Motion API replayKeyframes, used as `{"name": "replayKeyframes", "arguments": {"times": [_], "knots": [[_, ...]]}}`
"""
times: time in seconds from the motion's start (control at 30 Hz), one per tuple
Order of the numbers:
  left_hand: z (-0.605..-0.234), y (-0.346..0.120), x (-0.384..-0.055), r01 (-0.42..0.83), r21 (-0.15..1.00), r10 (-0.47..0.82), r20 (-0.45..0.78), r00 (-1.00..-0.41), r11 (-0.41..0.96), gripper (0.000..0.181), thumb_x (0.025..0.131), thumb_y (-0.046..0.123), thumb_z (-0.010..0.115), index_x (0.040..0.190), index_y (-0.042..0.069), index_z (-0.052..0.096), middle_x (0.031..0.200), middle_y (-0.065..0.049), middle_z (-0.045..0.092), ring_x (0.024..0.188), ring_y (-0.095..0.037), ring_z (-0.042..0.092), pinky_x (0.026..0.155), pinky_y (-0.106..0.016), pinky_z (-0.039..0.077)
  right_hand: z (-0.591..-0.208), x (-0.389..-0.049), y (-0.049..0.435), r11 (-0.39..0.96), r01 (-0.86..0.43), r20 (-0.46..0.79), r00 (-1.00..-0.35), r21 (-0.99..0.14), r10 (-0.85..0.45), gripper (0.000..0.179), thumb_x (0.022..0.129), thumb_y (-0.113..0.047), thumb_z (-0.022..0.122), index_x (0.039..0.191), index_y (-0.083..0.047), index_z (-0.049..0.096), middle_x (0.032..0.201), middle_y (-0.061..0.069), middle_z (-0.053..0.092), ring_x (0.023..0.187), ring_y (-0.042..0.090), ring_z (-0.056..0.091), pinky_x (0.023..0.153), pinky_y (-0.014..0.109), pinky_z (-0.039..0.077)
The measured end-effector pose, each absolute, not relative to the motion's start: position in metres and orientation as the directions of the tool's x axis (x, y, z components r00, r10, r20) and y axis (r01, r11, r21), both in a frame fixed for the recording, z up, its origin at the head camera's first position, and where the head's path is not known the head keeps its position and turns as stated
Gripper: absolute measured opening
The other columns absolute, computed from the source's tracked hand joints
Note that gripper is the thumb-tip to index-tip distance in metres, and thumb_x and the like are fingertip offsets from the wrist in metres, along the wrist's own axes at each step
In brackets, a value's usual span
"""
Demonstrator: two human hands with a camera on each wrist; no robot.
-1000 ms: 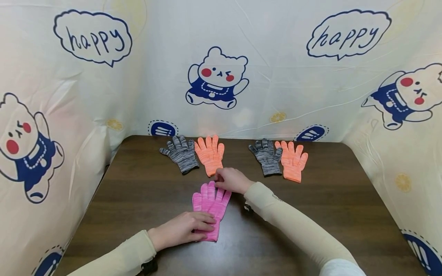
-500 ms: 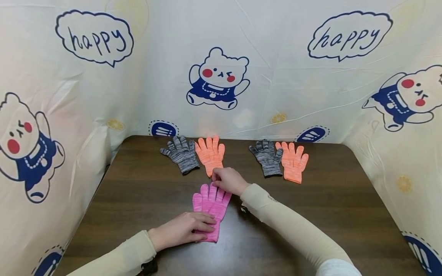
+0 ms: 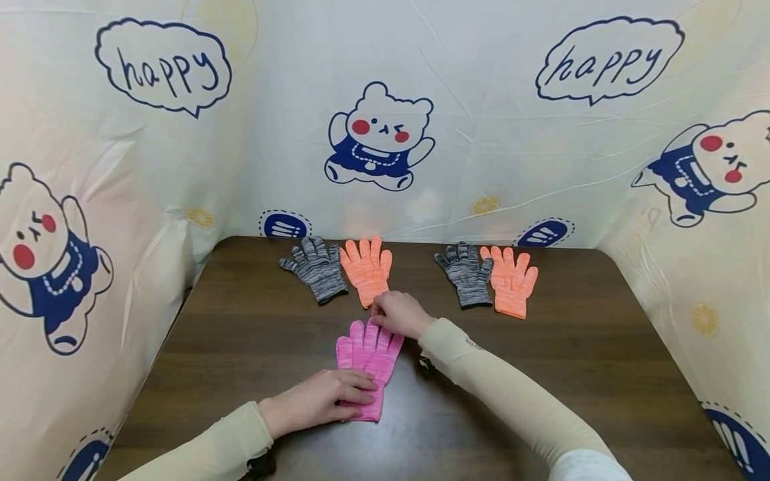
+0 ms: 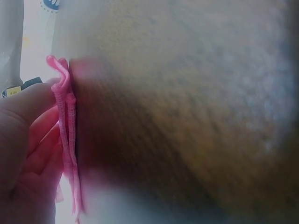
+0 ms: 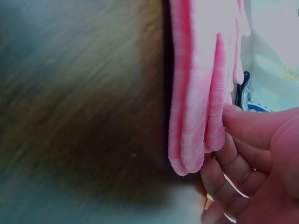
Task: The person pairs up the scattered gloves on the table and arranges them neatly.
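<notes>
And there's the pale curtain (image 3: 481, 153), walling three sides of the dark wooden table (image 3: 271, 347); a winking cartoon bear (image 3: 379, 137) centre-back; "happy" speech bubbles (image 3: 162, 67) flanking it, higher up!

a pink glove (image 3: 374, 361), knit and faintly streaked with paler pink, is lying flat on the brown table (image 3: 240, 334), its fingers pointing away from the person and fanning slightly, its cuff facing nearer. the left hand (image 3: 327, 395) is resting across its lower part; the right hand (image 3: 404, 314) is pinching it near a fingertip. close up, its edges are showing doubled layers, leaving unclear whether two gloves are lying stacked.
</notes>
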State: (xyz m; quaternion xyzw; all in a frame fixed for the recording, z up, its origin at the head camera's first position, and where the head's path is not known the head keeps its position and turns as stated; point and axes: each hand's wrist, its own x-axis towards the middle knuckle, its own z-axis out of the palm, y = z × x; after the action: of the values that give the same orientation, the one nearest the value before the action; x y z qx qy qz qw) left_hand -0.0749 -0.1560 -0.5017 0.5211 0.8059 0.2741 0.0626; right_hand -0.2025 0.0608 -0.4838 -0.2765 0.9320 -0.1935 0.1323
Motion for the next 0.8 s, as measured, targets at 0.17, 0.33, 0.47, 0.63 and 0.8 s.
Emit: {"name": "replayKeyframes", "arguments": {"times": [0.17,0.33,0.47,0.63,0.8], "knots": [[-0.503,-0.157,-0.075,0.805,0.507,0.873,0.185,-0.45,0.308,0.028,0.095,0.018,0.078,0.122,0.012,0.079,0.134,0.0,0.07,0.13,-0.019,0.062,0.105,-0.036,0.053,-0.485,-0.204,0.06,0.785,-0.462,-0.131,-0.823,-0.413,-0.553,0.008,0.099,-0.019,0.073,0.093,-0.015,0.072,0.085,-0.005,0.068,0.075,0.01,0.059,0.072,0.031,0.053],[-0.503,-0.158,-0.075,0.795,0.518,0.875,0.162,-0.455,0.317,0.027,0.096,0.018,0.077,0.123,0.012,0.078,0.135,0.0,0.069,0.131,-0.02,0.062,0.106,-0.037,0.053,-0.479,-0.207,0.054,0.719,-0.479,-0.141,-0.776,-0.503,-0.615,0.008,0.098,-0.018,0.074,0.104,-0.014,0.072,0.087,-0.003,0.065,0.077,0.011,0.058,0.072,0.03,0.052],[-0.502,-0.159,-0.075,0.789,0.524,0.876,0.152,-0.457,0.32,0.028,0.097,0.018,0.076,0.124,0.012,0.078,0.136,0.0,0.069,0.131,-0.02,0.061,0.106,-0.037,0.052,-0.474,-0.21,0.042,0.668,-0.518,-0.154,-0.717,-0.534,-0.68,0.007,0.099,-0.02,0.073,0.103,-0.015,0.074,0.087,-0.004,0.066,0.076,0.01,0.059,0.073,0.029,0.053],[-0.503,-0.157,-0.075,0.786,0.528,0.874,0.153,-0.462,0.323,0.028,0.097,0.019,0.076,0.124,0.013,0.078,0.136,0.001,0.069,0.132,-0.019,0.061,0.107,-0.036,0.052,-0.479,-0.213,0.029,0.682,-0.561,-0.19,-0.69,-0.468,-0.698,0.011,0.099,-0.024,0.073,0.09,-0.021,0.069,0.081,-0.009,0.062,0.073,0.007,0.057,0.068,0.027,0.049],[-0.503,-0.156,-0.075,0.796,0.519,0.874,0.171,-0.455,0.312,0.027,0.097,0.018,0.076,0.123,0.012,0.078,0.135,0.0,0.069,0.131,-0.02,0.062,0.106,-0.035,0.052,-0.48,-0.213,0.026,0.691,-0.573,-0.196,-0.69,-0.441,-0.697,0.016,0.099,-0.023,0.074,0.085,-0.022,0.065,0.078,-0.009,0.06,0.072,0.008,0.055,0.066,0.027,0.046]]}}
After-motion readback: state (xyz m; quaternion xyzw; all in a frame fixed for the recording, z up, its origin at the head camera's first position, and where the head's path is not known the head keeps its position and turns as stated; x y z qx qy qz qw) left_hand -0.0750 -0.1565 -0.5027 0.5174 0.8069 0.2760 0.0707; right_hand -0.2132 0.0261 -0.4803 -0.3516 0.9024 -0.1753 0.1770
